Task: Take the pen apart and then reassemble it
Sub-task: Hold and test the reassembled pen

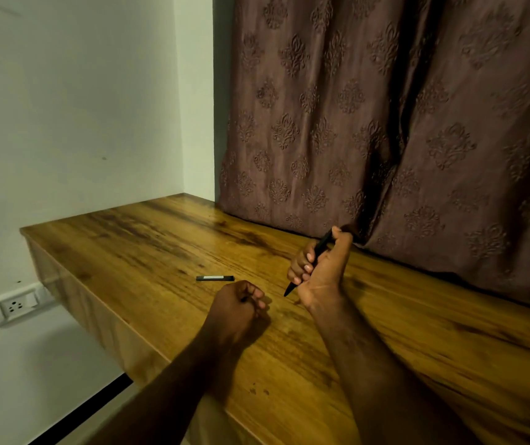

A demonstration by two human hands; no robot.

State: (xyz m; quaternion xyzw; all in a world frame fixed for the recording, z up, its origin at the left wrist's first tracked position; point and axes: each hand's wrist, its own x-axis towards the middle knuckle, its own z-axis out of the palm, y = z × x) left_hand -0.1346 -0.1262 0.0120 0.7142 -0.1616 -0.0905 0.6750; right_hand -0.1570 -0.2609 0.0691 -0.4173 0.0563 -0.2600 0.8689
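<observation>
On the wooden tabletop (148,252), the right hand (318,271) is curled closed around a slim black pen body (316,252), tip angled down to the near left. The left hand (238,303) is fisted; whether it holds anything is unclear. A black pen cap (215,278) lies flat, left of both.

1 head-worn wide-angle view looks forward and down from above the near edge of a wooden table (148,239), close enough that both forearms enter from the bottom of the frame and the left hand (236,301) and right hand (316,269) sit near its centre. It faces a patterned curtain (385,117) at upper right and a pale wall (74,101) at left, whose lines bow with lens distortion.
</observation>
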